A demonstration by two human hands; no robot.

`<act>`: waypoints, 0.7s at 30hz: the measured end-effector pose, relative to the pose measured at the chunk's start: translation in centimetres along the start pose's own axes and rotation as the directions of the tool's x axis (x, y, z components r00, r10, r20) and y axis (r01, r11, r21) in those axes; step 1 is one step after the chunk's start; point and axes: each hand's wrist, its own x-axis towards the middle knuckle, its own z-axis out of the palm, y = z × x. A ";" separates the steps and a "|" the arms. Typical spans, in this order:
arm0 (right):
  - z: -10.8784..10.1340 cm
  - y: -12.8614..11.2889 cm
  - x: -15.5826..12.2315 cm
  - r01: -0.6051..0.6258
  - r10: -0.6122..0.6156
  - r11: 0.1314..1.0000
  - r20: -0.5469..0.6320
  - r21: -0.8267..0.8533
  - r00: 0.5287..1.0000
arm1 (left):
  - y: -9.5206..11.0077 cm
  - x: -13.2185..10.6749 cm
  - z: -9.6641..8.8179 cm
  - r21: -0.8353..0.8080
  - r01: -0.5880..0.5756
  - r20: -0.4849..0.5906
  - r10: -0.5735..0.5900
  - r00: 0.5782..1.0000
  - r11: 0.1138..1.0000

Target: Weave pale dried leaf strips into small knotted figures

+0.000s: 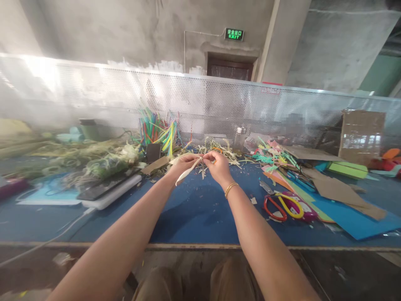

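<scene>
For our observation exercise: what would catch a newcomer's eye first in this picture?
The left hand and right hand meet mid-table, both pinching a pale strip above the blue table. Behind them a bundle of bright strips stands before the perforated screen; red-and-yellow scissors lie to the right among coloured paper.

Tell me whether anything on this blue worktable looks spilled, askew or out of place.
Nothing looks damaged. Small pale scraps lie strewn over the blue tabletop, and red- and yellow-handled scissors lie askew beside overlapping coloured paper sheets. The left hand and right hand pinch a pale cream strip.
</scene>
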 end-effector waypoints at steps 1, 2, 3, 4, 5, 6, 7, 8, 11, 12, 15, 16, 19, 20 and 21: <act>0.0 -0.1 0.0 0.005 -0.004 1.000 -0.014 0.003 1.000 | 0.1 -0.1 0.1 -0.016 0.010 -0.008 -0.010 1.000 1.000; 0.1 -0.1 0.0 0.007 -0.007 1.000 -0.026 0.007 1.000 | 0.3 -0.1 0.2 -0.039 0.021 -0.012 -0.021 1.000 0.999; 0.1 -0.1 0.0 0.008 -0.008 1.000 -0.037 0.011 0.999 | 0.4 -0.2 0.3 -0.062 0.036 -0.006 -0.036 0.999 0.997; 0.1 -0.1 0.0 0.008 -0.007 1.000 -0.045 0.015 0.999 | 0.5 -0.3 0.4 -0.084 0.052 0.006 -0.051 0.999 0.995; 0.2 -0.1 0.0 0.007 -0.006 1.000 -0.051 0.018 0.999 | 0.6 -0.4 0.5 -0.104 0.064 0.020 -0.062 0.998 0.993; 0.2 -0.1 0.0 0.008 -0.007 1.000 -0.054 0.021 0.998 | 0.7 -0.5 0.6 -0.119 0.074 0.038 -0.070 0.997 0.990; 0.2 -0.2 0.0 0.013 -0.012 1.000 -0.055 0.022 0.998 | 0.8 -0.5 0.7 -0.129 0.082 0.056 -0.075 0.996 0.988; 0.2 -0.2 0.0 0.022 -0.021 1.000 -0.052 0.022 0.998 | 0.8 -0.6 0.7 -0.143 0.080 0.064 -0.072 0.995 0.986; 0.2 -0.3 -0.1 0.060 -0.060 0.998 -0.023 0.007 0.998 | 0.8 -0.6 0.6 -0.191 0.049 0.059 -0.038 0.998 0.980; 0.2 -0.3 -0.1 0.068 -0.068 0.998 -0.016 0.002 0.998 | 0.8 -0.6 0.5 -0.200 0.043 0.059 -0.032 0.998 0.979; 0.3 -0.2 -0.1 0.053 -0.052 0.999 -0.043 0.008 0.998 | 0.6 -0.5 0.2 -0.195 0.063 0.074 -0.049 0.996 0.979; 0.4 -0.1 -0.1 0.040 -0.039 0.999 -0.057 0.016 0.998 | 0.6 -0.5 0.0 -0.187 0.072 0.082 -0.058 0.995 0.980; 0.5 0.1 -0.1 0.018 -0.016 0.999 -0.071 0.028 0.997 | 0.5 -0.4 -0.1 -0.168 0.083 0.111 -0.065 0.992 0.982; 0.6 0.1 -0.1 0.016 -0.015 1.000 -0.071 0.025 0.997 | 0.4 -0.4 -0.1 -0.164 0.081 0.121 -0.061 0.991 0.983; 0.6 0.1 -0.1 0.017 -0.015 1.000 -0.072 0.020 0.997 | 0.4 -0.3 -0.1 -0.161 0.077 0.124 -0.057 0.991 0.984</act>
